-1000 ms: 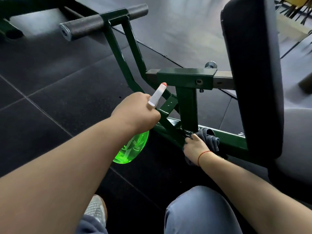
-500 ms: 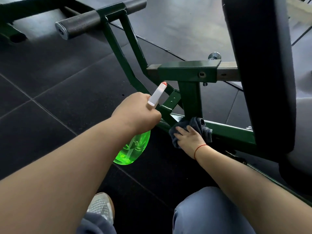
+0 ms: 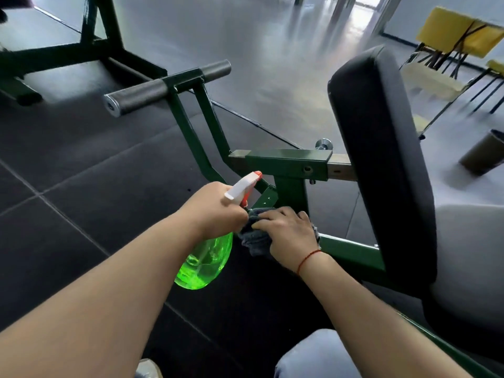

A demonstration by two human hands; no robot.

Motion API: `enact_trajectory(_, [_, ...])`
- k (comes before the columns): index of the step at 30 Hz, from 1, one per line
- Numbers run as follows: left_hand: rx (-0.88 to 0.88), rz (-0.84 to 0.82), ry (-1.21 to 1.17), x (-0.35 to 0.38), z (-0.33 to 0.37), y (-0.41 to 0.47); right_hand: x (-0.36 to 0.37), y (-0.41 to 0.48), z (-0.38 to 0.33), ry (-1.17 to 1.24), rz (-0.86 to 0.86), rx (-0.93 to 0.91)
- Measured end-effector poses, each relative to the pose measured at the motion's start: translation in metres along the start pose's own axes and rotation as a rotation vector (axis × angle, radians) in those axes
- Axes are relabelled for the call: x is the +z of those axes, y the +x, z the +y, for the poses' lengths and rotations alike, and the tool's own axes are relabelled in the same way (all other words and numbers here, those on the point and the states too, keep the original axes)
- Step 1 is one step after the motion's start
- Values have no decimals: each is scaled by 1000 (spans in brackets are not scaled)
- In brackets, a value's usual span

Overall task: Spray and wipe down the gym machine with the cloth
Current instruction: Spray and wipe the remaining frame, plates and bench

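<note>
Gym floor (image 3: 81, 186), cloth (image 3: 255, 241) now nearer bottle (image 3: 204, 266)

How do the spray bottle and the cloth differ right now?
The spray bottle is clear bright green; the cloth is dark grey and crumpled. The left hand grips the spray bottle in the air; the right hand holds the cloth against the green frame. Each is in one hand.

Single head-worn camera — faces forward, down; close above green machine frame (image 3: 286, 162); distant corners smeared, probably wide-angle.
</note>
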State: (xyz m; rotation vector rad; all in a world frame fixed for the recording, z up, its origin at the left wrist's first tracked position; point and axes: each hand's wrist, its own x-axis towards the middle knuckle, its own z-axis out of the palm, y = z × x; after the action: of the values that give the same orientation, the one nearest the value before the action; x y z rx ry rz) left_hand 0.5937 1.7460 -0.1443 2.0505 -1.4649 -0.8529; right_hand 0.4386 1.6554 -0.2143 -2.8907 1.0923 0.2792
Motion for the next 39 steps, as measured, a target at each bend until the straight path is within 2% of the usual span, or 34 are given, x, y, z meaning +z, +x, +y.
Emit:
enact_trajectory(6, [70, -21, -51, -4, 18, 12, -29, -23, 4, 103, 16, 229])
enact_trajectory(12, [108, -52, -132, -3, 27, 23, -57, -35, 10, 72, 128, 311])
enact_trajectory(17, [96, -12, -144, -3, 27, 33, -82, -30, 9, 56, 329, 359])
enact_trajectory(20, [85, 93, -186, -9, 25, 37, -89, -12, 5, 52, 479, 349])
enact_trajectory(23, [39, 210, -279, -18, 21, 39, -88, 22, 9, -110, 649, 344])
enact_trajectory(25, [0, 269, -378, -24, 16, 39, -89, 46, 14, -227, 570, 430])
enact_trajectory(27, [-14, 303, -426, -28, 8, 37, -85, 67, 18, -249, 397, 531])
enact_trajectory(29, [-24, 329, -422, -33, 2, 34, -78, 85, 16, -267, 321, 550])
enact_trajectory(39, [-102, 389, -390, -44, -21, 15, -51, 166, -40, -320, 162, 252])
